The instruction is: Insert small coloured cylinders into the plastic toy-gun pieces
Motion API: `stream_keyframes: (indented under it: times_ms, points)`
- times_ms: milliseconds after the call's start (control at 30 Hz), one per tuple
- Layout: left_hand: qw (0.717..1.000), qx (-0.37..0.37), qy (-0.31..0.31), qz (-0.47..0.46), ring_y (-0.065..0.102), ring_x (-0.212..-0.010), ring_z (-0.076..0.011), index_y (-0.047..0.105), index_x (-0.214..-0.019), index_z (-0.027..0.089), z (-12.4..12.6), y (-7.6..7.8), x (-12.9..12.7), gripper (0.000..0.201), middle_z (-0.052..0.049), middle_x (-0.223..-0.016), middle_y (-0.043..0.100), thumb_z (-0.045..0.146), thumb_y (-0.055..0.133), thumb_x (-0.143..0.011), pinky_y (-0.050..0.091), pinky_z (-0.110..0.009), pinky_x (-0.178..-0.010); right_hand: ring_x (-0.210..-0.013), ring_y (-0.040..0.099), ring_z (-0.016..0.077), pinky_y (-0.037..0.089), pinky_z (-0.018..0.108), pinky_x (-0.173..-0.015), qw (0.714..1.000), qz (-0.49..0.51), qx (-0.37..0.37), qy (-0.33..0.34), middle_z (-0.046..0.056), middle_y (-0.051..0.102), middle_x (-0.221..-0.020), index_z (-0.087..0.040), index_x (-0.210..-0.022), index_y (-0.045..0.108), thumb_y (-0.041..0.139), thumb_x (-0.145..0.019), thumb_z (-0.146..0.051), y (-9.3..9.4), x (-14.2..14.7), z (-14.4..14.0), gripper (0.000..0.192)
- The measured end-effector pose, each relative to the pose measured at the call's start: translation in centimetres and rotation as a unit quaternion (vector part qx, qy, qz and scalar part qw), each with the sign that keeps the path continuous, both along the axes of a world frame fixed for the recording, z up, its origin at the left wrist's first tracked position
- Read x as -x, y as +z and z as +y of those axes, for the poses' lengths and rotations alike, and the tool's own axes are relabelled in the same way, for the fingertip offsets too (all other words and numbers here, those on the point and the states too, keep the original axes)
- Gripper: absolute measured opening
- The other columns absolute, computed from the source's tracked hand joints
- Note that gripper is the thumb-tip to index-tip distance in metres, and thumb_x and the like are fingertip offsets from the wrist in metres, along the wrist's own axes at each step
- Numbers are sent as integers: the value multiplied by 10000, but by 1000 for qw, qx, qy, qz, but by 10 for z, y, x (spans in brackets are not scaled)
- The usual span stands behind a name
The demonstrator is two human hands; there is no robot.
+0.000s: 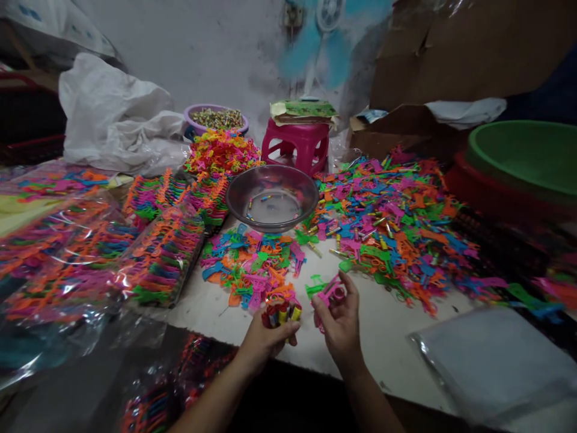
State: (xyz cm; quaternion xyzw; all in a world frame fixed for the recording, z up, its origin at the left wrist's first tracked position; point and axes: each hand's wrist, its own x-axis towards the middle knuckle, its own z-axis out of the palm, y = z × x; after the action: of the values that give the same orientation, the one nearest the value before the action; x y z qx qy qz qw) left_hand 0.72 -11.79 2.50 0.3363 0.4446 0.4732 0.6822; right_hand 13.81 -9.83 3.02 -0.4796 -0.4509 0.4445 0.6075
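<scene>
My left hand [267, 335] is closed around a bunch of small coloured plastic pieces [280, 313], held just above the table's near edge. My right hand [339, 317] pinches a pink plastic toy piece [332, 292] between thumb and fingers, a hand's width to the right of the left. Just beyond both hands lies a small heap of mixed bright toy parts [252, 264]. A much larger spread of the same parts [396, 228] covers the table to the right. A clear round bowl [272, 198] with a few small pieces inside stands behind the small heap.
Clear bags packed with sorted toy parts [162, 258] lie at the left. A pink stool [296, 145], a purple basin [215, 118] and a white sack [112, 120] stand at the back. Green and red basins [523, 162] sit far right. A flat plastic bag [491, 361] lies near right.
</scene>
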Motion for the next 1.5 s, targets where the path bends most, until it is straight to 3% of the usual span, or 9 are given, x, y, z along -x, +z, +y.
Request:
stream_keyframes:
  times_ms: [200,333,733,833,933,1000,1167,1300,1500]
  points:
    - [997,-40,-7,69,484,-393,-80,574,-811,131,-2,-4,0,306,23,-496,559,337,679,-610,371,-183,-392,-557,451,95,425,218,-533,995,4,31,98,-39,454,-686,-271,-1260,249,518,-781,-291,-3,8,-6,550]
    - [997,-22,-32,69,390,-308,-48,570,-811,131,-1,-3,1,306,30,-455,539,370,646,-636,269,-157,-309,-579,456,96,418,212,-562,993,-23,25,111,-38,460,-700,-270,-1260,261,508,-792,-275,-6,1,-5,529]
    - [993,-54,-38,99,500,-421,-83,566,-695,146,-1,-13,0,204,36,-516,513,307,661,-613,422,-197,-413,-758,532,158,435,281,-723,983,-165,25,81,34,555,-931,-225,-1219,408,520,-760,-322,-21,-4,2,482]
    - [996,14,50,78,562,-468,-121,555,-791,140,9,-16,7,324,9,-568,580,371,668,-593,392,-183,-352,-793,535,205,449,321,-661,977,-194,65,-64,79,541,-970,-202,-1297,279,519,-731,-431,-15,-40,37,656]
    - [989,52,114,83,588,-481,-140,531,-804,133,16,-20,17,379,-7,-596,603,398,677,-575,406,-189,-343,-1027,430,318,365,451,-817,899,-357,72,-243,189,459,-1120,-108,-1276,333,534,-701,-465,-14,-71,64,707]
    - [987,58,126,81,593,-471,-144,509,-811,141,17,-24,20,388,-4,-595,608,400,678,-575,419,-197,-348,-1044,417,342,318,472,-865,862,-464,52,-199,207,493,-1080,-85,-1138,506,529,-711,-436,-21,-68,65,553]
    - [989,31,112,86,599,-500,-144,504,-831,137,14,-33,15,391,-6,-602,619,378,684,-581,460,-216,-395,-804,564,260,433,358,-698,848,-521,25,91,121,607,-874,-175,-1024,589,547,-709,-362,-50,-4,33,369]
    - [986,20,108,126,530,-413,-87,520,-765,132,11,-34,19,333,22,-548,596,355,689,-585,446,-194,-393,-727,584,225,435,322,-652,885,-458,39,75,87,626,-801,-202,-887,609,527,-708,-288,-53,5,29,215]
    - [993,13,82,81,569,-462,-116,533,-873,144,10,-30,10,385,19,-573,599,354,689,-590,438,-199,-409,-366,417,90,342,202,-374,978,-131,115,111,-56,488,-509,-207,-799,453,410,-793,-430,-33,-6,18,227]
